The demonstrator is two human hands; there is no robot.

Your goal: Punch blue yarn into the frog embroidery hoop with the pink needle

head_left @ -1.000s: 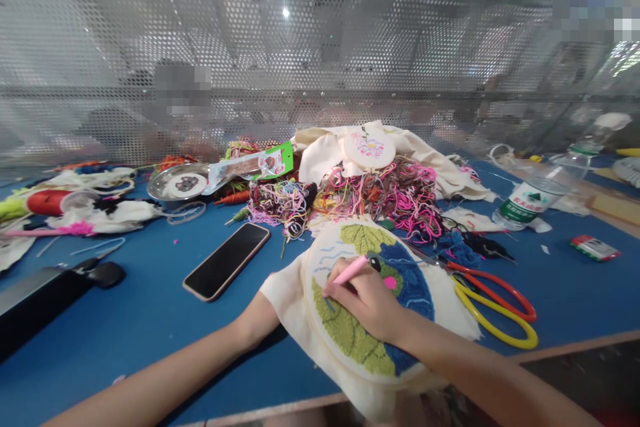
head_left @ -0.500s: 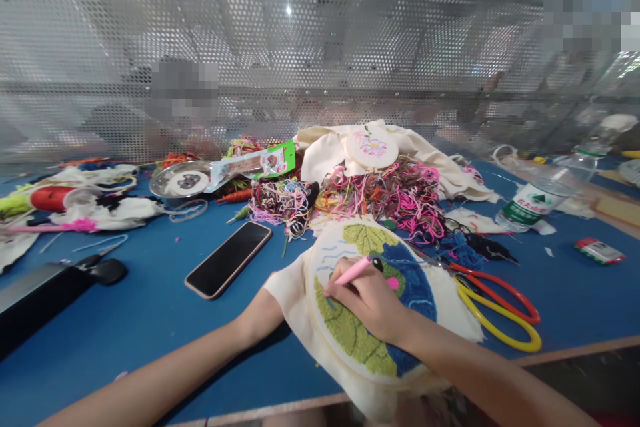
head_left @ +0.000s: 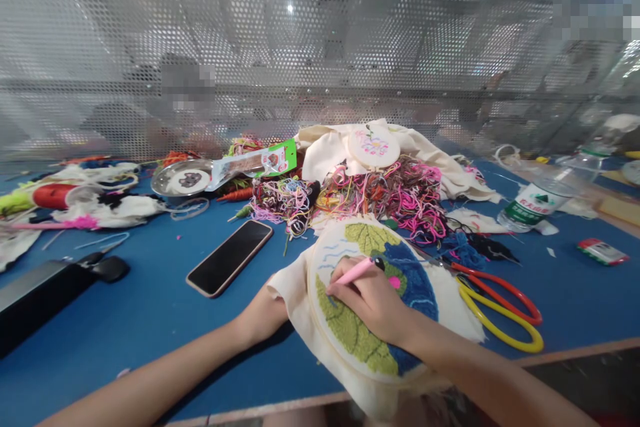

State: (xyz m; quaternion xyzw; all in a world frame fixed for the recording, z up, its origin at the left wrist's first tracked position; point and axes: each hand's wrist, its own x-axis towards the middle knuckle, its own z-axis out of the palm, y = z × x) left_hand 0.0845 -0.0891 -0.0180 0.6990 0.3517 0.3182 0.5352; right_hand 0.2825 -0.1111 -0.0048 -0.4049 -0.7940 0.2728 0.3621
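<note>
An embroidery hoop [head_left: 311, 293] with cream cloth leans at the table's front edge, tilted toward me. Its picture shows green leaves [head_left: 345, 327], a dark blue area [head_left: 417, 280] and a pink spot. In my right hand [head_left: 377, 300], closed in a pen grip, is a pink punch needle [head_left: 357, 271]; its tip, over the green leaf's upper left, is hidden by my fingers. My left hand [head_left: 265, 312] reaches under the cloth at the hoop's left side, its fingers covered. Scissors [head_left: 500, 307] with red and yellow handles lie right of the hoop.
A phone [head_left: 230, 259] lies left of the hoop. Behind are tangled yarn [head_left: 380, 197], a smaller hoop [head_left: 373, 147], a metal bowl [head_left: 159, 180] and a snack packet [head_left: 255, 163]. A plastic bottle [head_left: 537, 200] leans at right. Perforated metal panel [head_left: 300, 47] closes the back.
The view has shifted very slightly. Both hands, the punch needle and the hoop keep nearly the same positions relative to each other.
</note>
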